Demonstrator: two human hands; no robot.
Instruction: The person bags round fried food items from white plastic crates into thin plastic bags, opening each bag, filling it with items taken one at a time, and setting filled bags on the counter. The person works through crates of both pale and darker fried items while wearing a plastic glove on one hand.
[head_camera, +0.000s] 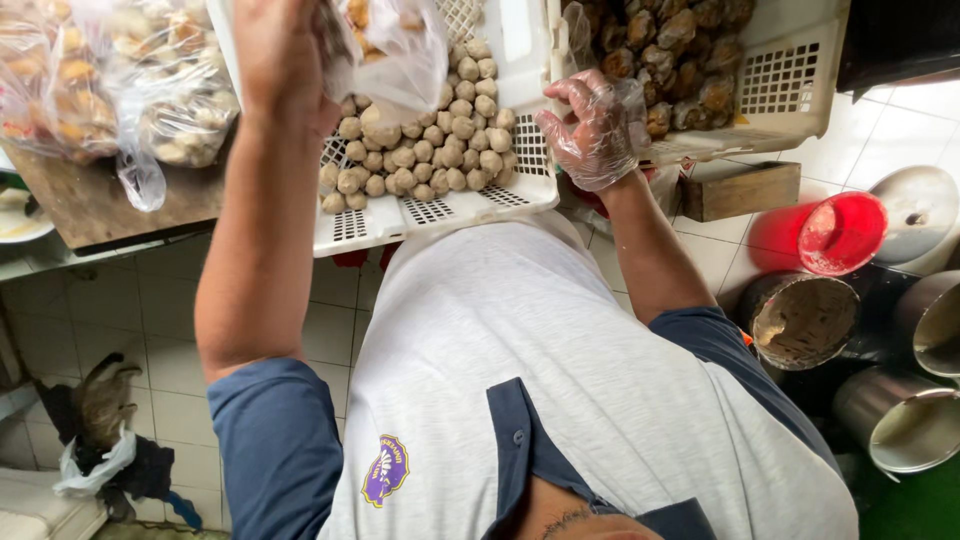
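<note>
My left hand (280, 60) is raised over a white perforated tray (440, 212) and grips the mouth of a clear plastic bag (400, 60) with a few food pieces inside. The tray holds a heap of pale round meatballs (440, 150). My right hand (595, 125) wears a thin clear plastic glove. It hovers at the tray's right edge with its fingers loosely curled and apart, and I see nothing in them. Just to its right, a second white tray (790, 80) holds dark brown balls (670, 50).
Tied clear bags of food (110, 80) lie on a wooden board (100, 200) at the upper left. On the tiled floor to the right are a small wooden box (740, 190), a red bucket (840, 232), a metal lid (920, 210) and several steel pots (905, 420).
</note>
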